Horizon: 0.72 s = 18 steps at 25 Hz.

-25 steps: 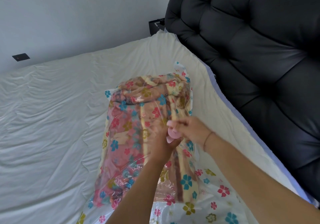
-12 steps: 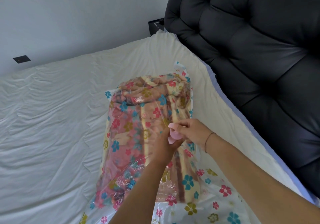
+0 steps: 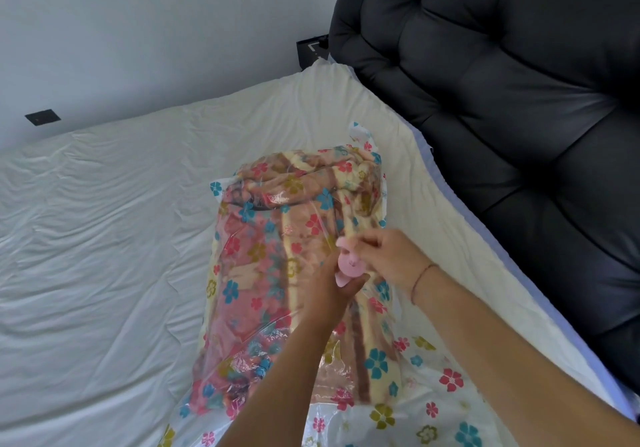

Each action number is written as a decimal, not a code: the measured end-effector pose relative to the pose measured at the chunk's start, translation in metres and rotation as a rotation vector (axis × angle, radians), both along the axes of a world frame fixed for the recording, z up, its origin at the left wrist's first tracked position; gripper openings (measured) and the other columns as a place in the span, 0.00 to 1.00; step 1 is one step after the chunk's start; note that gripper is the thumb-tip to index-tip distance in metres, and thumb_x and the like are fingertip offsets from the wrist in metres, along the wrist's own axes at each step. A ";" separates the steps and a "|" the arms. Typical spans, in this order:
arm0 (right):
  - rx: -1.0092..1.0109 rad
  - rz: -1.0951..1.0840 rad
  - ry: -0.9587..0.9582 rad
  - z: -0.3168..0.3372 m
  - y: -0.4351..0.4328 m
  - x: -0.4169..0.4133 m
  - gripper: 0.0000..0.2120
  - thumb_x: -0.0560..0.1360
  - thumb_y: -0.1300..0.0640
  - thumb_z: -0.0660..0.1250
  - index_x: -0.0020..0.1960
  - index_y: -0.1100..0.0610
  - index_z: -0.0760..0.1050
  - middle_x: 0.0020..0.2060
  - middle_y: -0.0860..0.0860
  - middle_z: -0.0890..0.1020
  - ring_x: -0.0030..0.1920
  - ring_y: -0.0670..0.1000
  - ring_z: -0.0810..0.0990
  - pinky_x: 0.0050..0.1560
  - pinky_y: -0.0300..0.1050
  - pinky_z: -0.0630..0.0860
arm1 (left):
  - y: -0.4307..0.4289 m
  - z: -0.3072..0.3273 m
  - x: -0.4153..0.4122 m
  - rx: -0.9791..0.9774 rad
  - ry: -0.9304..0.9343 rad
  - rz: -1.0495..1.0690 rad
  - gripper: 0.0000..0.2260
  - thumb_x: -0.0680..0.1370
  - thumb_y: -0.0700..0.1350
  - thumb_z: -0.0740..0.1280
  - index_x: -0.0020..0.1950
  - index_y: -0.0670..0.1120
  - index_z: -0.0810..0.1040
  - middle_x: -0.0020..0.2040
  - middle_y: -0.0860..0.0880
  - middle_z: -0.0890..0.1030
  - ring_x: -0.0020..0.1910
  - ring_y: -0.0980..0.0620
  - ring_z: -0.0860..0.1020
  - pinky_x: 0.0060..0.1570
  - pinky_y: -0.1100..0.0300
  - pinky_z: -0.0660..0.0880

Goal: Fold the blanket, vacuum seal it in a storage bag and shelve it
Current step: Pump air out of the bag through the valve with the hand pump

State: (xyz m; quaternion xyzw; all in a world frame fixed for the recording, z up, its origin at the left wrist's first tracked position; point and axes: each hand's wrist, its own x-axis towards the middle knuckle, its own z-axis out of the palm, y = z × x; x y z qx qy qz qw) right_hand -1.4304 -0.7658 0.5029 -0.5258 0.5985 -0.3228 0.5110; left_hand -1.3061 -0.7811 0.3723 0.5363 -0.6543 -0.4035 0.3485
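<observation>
- The folded pink, cream and brown plush blanket [image 3: 277, 273] is already inside the clear plastic storage bag [image 3: 446, 377] printed with blue, pink and olive flowers, so folding and bagging look done.
- The storage bag lies on the white-sheeted bed [image 3: 104, 273], close to the edge that meets the black tufted headboard [image 3: 519, 135]. Its empty printed end trails toward the near edge, and the mouth is out of view, so I cannot tell whether it is zipped.
- The bag looks puffy rather than flattened, so the air has probably not been drawn out. Left to do, by my reading: suction, capping, then shelving. Neither a vacuum nor a shelf shows.
- The work now is at the small round pink plastic valve [image 3: 349, 266] on the bag's top face, over the blanket's middle.
- The left hand [image 3: 325, 294] comes from below, its grip curled round the valve's lower part, thumb against it.
- The right hand [image 3: 388, 259], a thin cord on its wrist, has its grip pinched on the valve's upper part. The motion blur hides whether it opens or closes the cap.
</observation>
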 end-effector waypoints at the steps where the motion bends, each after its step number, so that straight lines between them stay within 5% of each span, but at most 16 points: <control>1: -0.078 -0.001 -0.029 0.019 -0.002 -0.008 0.13 0.74 0.51 0.69 0.47 0.61 0.83 0.26 0.48 0.73 0.27 0.42 0.69 0.30 0.29 0.66 | -0.001 0.001 0.001 0.013 0.008 0.009 0.16 0.68 0.55 0.71 0.54 0.62 0.74 0.49 0.58 0.81 0.49 0.57 0.79 0.50 0.58 0.76; 5: -0.218 0.021 -0.163 0.051 -0.006 -0.020 0.12 0.74 0.54 0.69 0.49 0.63 0.83 0.24 0.45 0.73 0.23 0.40 0.68 0.28 0.28 0.66 | -0.003 0.004 -0.002 0.031 0.013 0.013 0.18 0.69 0.54 0.71 0.53 0.68 0.70 0.50 0.57 0.81 0.51 0.55 0.78 0.53 0.59 0.74; 9: 0.030 0.014 -0.001 -0.015 0.006 0.002 0.12 0.74 0.49 0.70 0.48 0.58 0.83 0.35 0.48 0.81 0.42 0.47 0.79 0.42 0.33 0.73 | 0.000 0.000 -0.003 0.014 0.006 -0.002 0.19 0.66 0.60 0.68 0.55 0.57 0.76 0.48 0.57 0.82 0.48 0.57 0.80 0.49 0.50 0.77; 14: -0.215 0.013 -0.202 0.052 -0.002 -0.015 0.10 0.75 0.55 0.68 0.48 0.62 0.83 0.24 0.45 0.74 0.23 0.40 0.71 0.28 0.28 0.67 | -0.003 0.002 0.001 0.040 0.011 0.030 0.16 0.67 0.58 0.71 0.53 0.66 0.72 0.49 0.57 0.82 0.50 0.56 0.79 0.52 0.58 0.76; 18: -0.114 -0.019 -0.105 0.008 -0.003 -0.005 0.11 0.73 0.51 0.70 0.48 0.57 0.84 0.28 0.46 0.78 0.31 0.43 0.75 0.37 0.33 0.72 | -0.003 0.001 0.000 0.047 0.018 0.009 0.16 0.68 0.54 0.71 0.55 0.63 0.74 0.50 0.57 0.82 0.50 0.57 0.79 0.52 0.58 0.76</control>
